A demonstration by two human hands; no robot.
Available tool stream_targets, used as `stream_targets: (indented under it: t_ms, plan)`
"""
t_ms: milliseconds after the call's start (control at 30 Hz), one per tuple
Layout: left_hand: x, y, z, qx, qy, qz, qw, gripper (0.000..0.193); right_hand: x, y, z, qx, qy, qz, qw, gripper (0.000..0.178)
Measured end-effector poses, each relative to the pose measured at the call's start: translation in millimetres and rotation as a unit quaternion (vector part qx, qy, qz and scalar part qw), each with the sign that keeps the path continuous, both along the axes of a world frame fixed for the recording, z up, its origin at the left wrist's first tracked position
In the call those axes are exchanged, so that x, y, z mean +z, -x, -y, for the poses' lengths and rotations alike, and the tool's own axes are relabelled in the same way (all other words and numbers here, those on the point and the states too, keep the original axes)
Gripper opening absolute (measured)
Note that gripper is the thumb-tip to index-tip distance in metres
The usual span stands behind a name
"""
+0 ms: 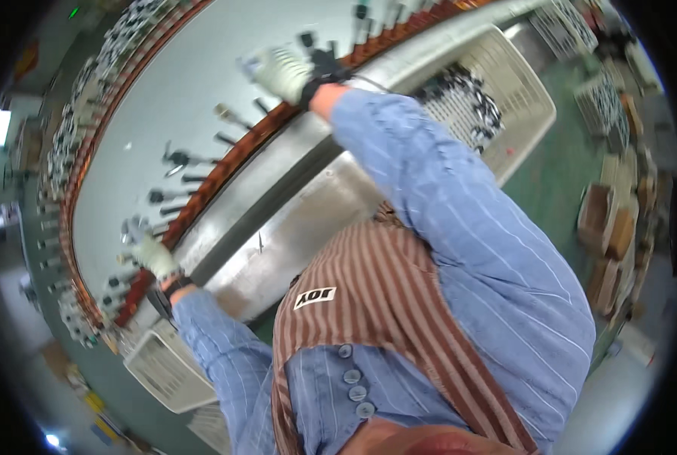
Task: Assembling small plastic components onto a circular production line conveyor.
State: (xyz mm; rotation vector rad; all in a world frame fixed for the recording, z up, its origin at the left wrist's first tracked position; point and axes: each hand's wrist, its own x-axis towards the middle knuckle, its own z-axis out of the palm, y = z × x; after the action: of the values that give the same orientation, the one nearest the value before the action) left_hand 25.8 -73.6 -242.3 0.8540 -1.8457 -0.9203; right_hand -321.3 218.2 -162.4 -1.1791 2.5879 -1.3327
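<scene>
My left hand (155,256), in a pale glove, reaches to the reddish-brown rail along the near edge of a light grey table. Greyish shapes show at its fingertips, too blurred to tell fingers from a held part. My right hand (281,72), gloved too, is over the table farther right, beside a black holder (325,62) on the rail. Motion smears its fingers, and whether it holds anything cannot be made out. Between the hands, several dark pegs stick up from the rail (236,159). One carries a dark fitting with a shiny piece (179,159); another has a tan tip (228,115).
A metal ledge (308,212) runs between me and the rail. On the right sits a cream plastic basket (532,83) with black and silver parts. Another white basket (168,371) stands at lower left. Loaded pegs line the table's far rail (99,114). Cardboard boxes (596,216) sit far right.
</scene>
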Motion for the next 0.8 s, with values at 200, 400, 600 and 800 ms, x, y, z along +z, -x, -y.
stream_targets:
  t_ms: [200, 400, 600, 800]
  plan:
    - [-36, -30, -113, 0.279, -0.032, 0.009, 0.96, 0.054, -37, -68, -53, 0.105, 0.125, 0.057, 0.985, 0.048]
    - [-62, -13, -193, 0.144, -0.186, 0.024, 0.972, 0.038, -119, 96, -267, -0.288, 0.01, -0.007, 0.958, 0.041]
    - [-26, 112, -273, 0.014, -0.127, 0.08, 0.989, 0.029, -264, 125, -280, 0.027, -0.309, 0.052, 0.949, 0.031]
    - [38, 283, -387, -0.298, -0.034, 0.087, 0.95, 0.021, -383, 141, -283, 0.068, -0.317, 0.095, 0.941, 0.026]
